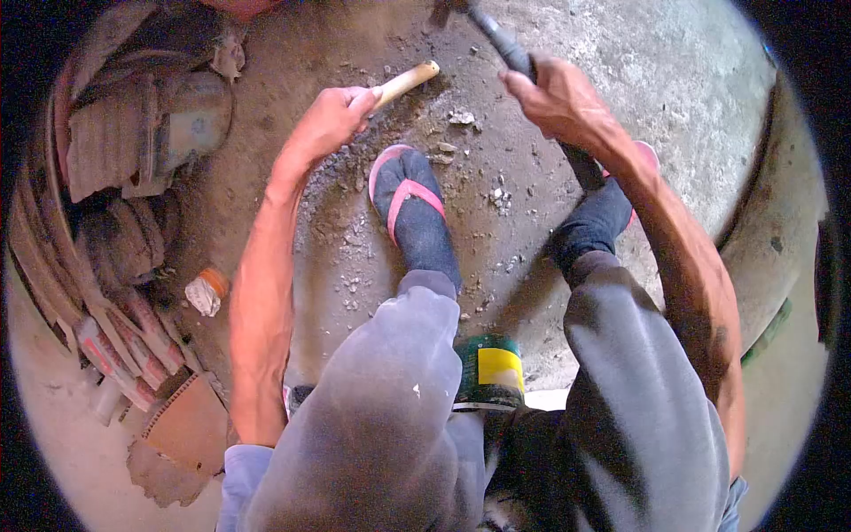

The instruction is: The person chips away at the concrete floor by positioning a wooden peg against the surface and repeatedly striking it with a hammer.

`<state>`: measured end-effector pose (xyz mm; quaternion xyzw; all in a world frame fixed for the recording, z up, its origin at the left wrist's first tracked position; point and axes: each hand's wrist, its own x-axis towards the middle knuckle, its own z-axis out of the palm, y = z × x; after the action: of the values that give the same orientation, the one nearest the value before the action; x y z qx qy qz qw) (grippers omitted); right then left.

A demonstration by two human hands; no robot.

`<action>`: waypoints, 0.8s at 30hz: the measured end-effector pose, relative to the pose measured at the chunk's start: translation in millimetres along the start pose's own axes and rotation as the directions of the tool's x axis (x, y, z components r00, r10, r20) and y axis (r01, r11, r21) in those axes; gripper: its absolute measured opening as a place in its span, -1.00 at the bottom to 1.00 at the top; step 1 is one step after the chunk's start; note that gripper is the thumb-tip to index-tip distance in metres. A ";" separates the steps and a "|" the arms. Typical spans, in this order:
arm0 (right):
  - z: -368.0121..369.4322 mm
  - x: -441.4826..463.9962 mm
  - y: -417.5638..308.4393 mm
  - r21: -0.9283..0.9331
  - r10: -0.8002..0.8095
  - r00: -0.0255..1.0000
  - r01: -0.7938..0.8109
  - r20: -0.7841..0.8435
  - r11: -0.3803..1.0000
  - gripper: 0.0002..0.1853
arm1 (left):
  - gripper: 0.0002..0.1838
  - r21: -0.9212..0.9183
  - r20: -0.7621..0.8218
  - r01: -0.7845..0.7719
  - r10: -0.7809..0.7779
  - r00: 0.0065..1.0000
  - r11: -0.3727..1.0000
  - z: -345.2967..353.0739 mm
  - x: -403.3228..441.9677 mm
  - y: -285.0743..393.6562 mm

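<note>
My left hand (340, 117) is closed around a short pale rod (408, 85), which looks like a wooden handle with a small dark mark at its end. The part inside my fist is hidden. In my right hand (563, 99) I grip a hammer (501, 40) by its dark handle. Its head (448, 9) is at the top edge of the view, blurred and partly cut off. The handle's butt comes out below my fist, over my right foot. Rod and hammer are apart. Rubble bits (461, 117) lie on the ground below both hands.
My feet in dark socks and pink flip-flops (415, 191) stand on the dusty concrete floor (700, 80). Between my legs is a green and yellow can (498, 365). Piled scrap (106, 146), an orange-and-white piece (206, 291) and torn cardboard (186, 426) lie at left.
</note>
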<state>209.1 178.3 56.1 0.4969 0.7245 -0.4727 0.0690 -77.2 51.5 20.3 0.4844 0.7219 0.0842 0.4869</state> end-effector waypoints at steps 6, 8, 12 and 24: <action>44.9 -10.1 20.7 0.026 -0.186 0.944 0.200 -0.271 0.979 -0.59 | -0.49 0.023 0.001 0.006 -0.006 1.000 1.000 2.3 1.0 -0.1; 37.7 -0.2 32.9 -0.038 -0.178 0.984 0.177 -0.025 0.984 -0.58 | -0.51 0.075 0.004 -0.023 0.022 1.000 0.997 0.3 1.2 0.3; -5.4 -11.5 -5.3 0.056 -0.114 0.987 0.120 -0.110 0.991 -0.60 | -0.52 0.059 -0.090 -0.074 0.079 0.993 0.995 7.2 1.0 2.0; 39.6 -1.2 45.7 -0.177 -0.245 0.968 0.234 -0.044 0.956 -0.63 | -0.53 0.097 -0.046 -0.060 0.064 0.997 0.994 3.8 5.3 0.8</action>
<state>230.9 150.4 7.1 0.4129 0.8190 -0.3974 0.0295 -74.0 54.7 15.6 0.5271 0.7214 0.0766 0.4427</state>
